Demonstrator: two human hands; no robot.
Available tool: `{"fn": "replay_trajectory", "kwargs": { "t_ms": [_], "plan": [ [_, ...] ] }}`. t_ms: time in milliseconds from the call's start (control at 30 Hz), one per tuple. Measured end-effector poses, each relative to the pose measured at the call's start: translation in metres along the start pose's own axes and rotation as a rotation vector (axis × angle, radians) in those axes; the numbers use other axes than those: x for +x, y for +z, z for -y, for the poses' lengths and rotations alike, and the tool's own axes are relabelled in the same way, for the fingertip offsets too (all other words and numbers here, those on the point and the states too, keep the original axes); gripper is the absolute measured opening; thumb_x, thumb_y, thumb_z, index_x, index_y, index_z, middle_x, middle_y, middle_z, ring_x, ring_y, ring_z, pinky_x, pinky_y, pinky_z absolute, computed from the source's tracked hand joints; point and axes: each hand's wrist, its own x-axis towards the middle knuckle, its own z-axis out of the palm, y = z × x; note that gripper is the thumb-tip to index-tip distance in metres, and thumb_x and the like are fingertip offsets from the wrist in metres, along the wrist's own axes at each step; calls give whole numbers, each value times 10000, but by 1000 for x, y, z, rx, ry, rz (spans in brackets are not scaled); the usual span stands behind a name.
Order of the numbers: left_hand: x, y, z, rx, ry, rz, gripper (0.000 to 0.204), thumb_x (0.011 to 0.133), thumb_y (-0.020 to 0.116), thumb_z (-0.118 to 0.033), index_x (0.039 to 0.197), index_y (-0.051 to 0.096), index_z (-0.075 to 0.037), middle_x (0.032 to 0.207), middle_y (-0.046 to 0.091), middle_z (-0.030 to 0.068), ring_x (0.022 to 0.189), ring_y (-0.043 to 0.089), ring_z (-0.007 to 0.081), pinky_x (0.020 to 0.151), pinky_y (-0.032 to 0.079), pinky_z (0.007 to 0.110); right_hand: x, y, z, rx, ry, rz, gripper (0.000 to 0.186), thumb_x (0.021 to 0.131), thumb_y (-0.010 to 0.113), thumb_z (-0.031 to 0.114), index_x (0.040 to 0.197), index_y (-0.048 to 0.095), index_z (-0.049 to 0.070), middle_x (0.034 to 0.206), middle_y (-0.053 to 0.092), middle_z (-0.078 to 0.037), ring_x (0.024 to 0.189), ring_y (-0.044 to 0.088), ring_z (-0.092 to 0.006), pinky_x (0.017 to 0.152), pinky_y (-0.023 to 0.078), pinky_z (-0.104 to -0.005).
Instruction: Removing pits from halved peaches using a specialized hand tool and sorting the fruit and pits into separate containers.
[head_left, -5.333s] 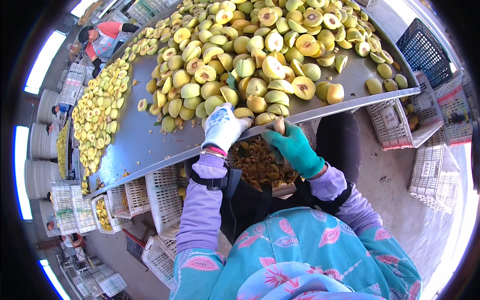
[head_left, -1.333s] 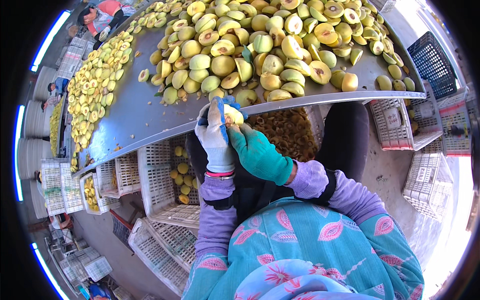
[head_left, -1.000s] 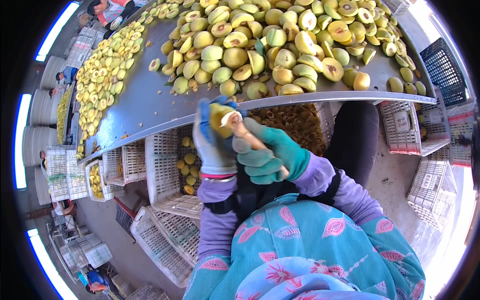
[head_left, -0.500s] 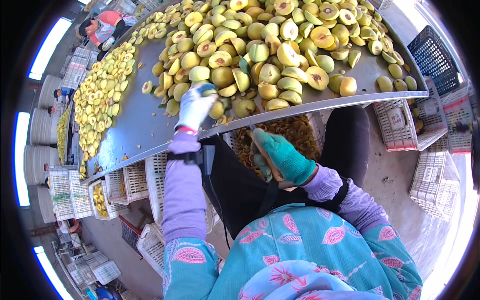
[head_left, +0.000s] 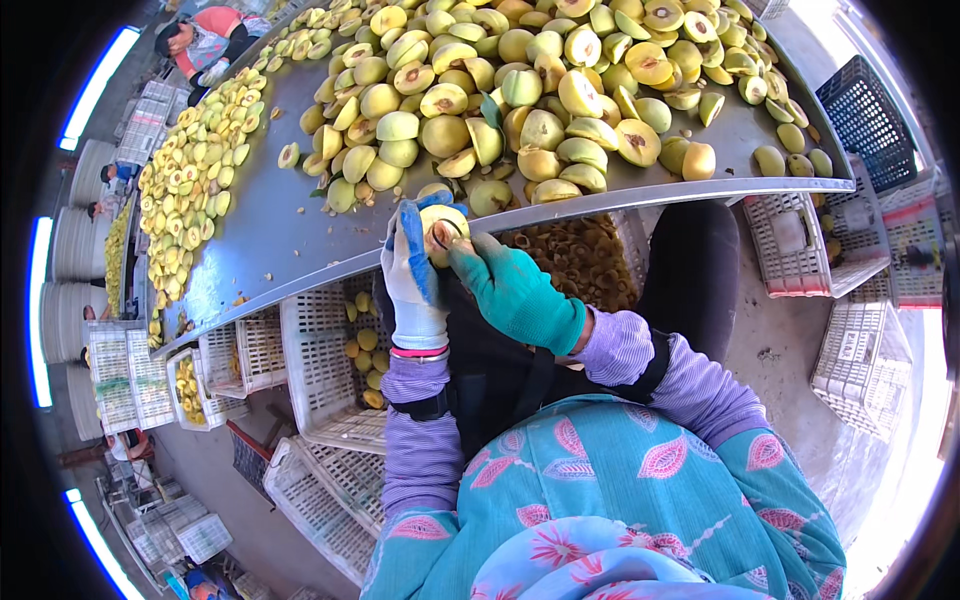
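Observation:
In front of me, at the near edge of the metal table [head_left: 310, 235], my left hand [head_left: 407, 280] in a white and blue glove is closed round a yellow-green peach half [head_left: 440, 225]. Its cut face with the brown centre is turned toward my right hand [head_left: 525, 295], which wears a green glove. Those green fingers grip a pitting knife [head_left: 455, 231]; a thin curved dark blade shows against the cut face, and the handle is hidden in the glove. Beyond the hands lies a large heap of halved peaches [head_left: 520, 110].
Under the table edge, a crate of brown pits [head_left: 575, 260] stands between my knees. A white crate [head_left: 315, 350] with some fruit is at my left. More white crates [head_left: 790, 250] and a navy crate [head_left: 865, 115] stand right. Another person [head_left: 205, 45] sits at far left.
My left hand has come back from the heap toward me with a peach half. My right hand has moved left and up, bringing the knife to the cut face.

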Motion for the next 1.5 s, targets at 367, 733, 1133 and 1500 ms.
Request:
{"fn": "replay_trajectory", "kwargs": {
  "t_ms": [367, 733, 1133, 1500],
  "plan": [
    [3, 7, -8, -607, -461, -228, 326, 936, 514, -270, 942, 606, 43, 873, 667, 125, 714, 616, 147, 658, 507, 266, -14, 9, 13, -288, -174, -51, 200, 930, 479, 104, 1089, 522, -9, 662, 522, -148, 527, 531, -322, 433, 374, -411],
    [9, -2, -30, -469, -619, 126, 255, 892, 553, -229, 846, 627, 10, 717, 634, 94, 577, 591, 142, 535, 482, 258, -5, -27, 31, 1434, 1212, 576, 471, 936, 370, 530, 837, 521, 95, 558, 417, 24, 428, 427, -107, 383, 350, -285],
    [-17, -26, -37, -394, -552, -59, 300, 928, 494, -292, 893, 587, -9, 754, 627, 90, 583, 591, 158, 524, 495, 268, -8, -30, 35, 1767, 1236, 887, 450, 951, 335, 516, 883, 515, 110, 531, 406, 52, 363, 350, -62, 350, 301, -239],
    [-9, -86, -15, -22, -880, -173, 314, 870, 574, -295, 932, 626, 8, 827, 629, 117, 727, 607, 219, 657, 497, 337, -29, -36, -22, 2108, 1368, 598, 444, 934, 370, 535, 852, 497, 118, 542, 409, 35, 417, 366, -91, 427, 322, -249]
  ]
}}
